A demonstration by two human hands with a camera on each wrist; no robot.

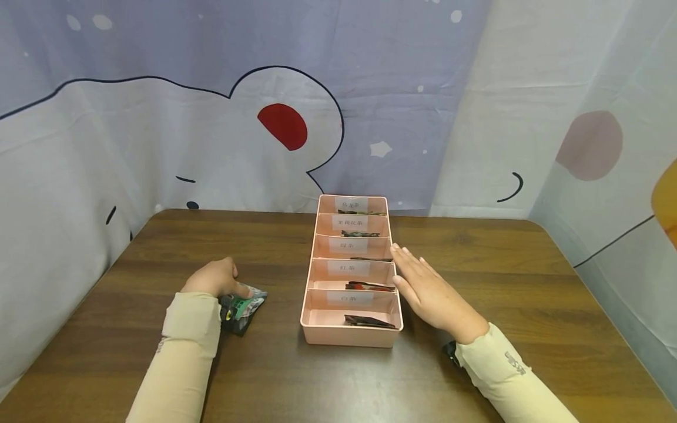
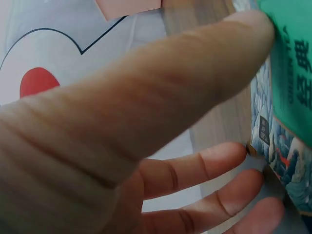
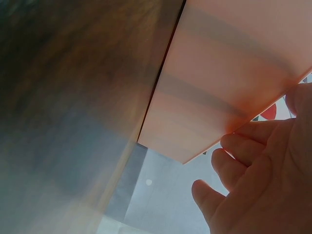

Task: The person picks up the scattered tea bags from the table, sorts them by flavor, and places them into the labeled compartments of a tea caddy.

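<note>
My left hand (image 1: pixel 215 278) is over the left part of the table, at a dark tea packet (image 1: pixel 245 311) with a green label. The left wrist view shows "GREEN TEA" on the label (image 2: pixel 295 73). There the thumb touches the label's edge and fingertips meet the packet's side, pinching it. A pink divided box (image 1: pixel 349 336) stands at the middle, its compartments each marked with a white paper label. My right hand (image 1: pixel 436 296) lies along the box's right side, fingers fairly straight. In the right wrist view its fingertips touch the rim of the box (image 3: pixel 209 87).
Dark packets lie in the box's compartments, such as one in the front compartment (image 1: pixel 367 321) and a red-and-black one (image 1: pixel 370 286) behind it. The wooden table (image 1: pixel 270 382) ends at a printed curtain (image 1: pixel 211 129). A small black object (image 1: pixel 451 351) shows under the right wrist.
</note>
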